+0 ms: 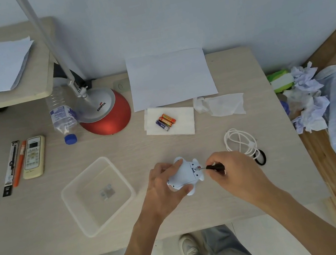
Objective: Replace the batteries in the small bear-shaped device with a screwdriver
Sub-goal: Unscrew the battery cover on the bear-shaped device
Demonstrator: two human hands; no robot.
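Bear-shaped device (185, 174) lies on the desk (144, 154) near the front edge, between our 2 hands. We see a clear tray (80, 210) just left of it, with small greyish bits (107, 192) inside, too blurred to name. Left hand (164, 186) wraps the device's left part, thumb on the near side, fingers over the far side, and pins it down. Right hand (235, 171) comes in from the right and pinches the screwdriver (214, 166) by its black handle. The device's long axis runs roughly left-right, and the screwdriver lies nearly along that line, tip pointing left into the device's right end. We judge the tip is at a cover screw, but the screw is too small to confirm. Right hand is the working one, and the turn needs the shaft in line with the screw. On a tissue (185, 128) farther back lie 3 batteries (166, 121), well apart from both hands.
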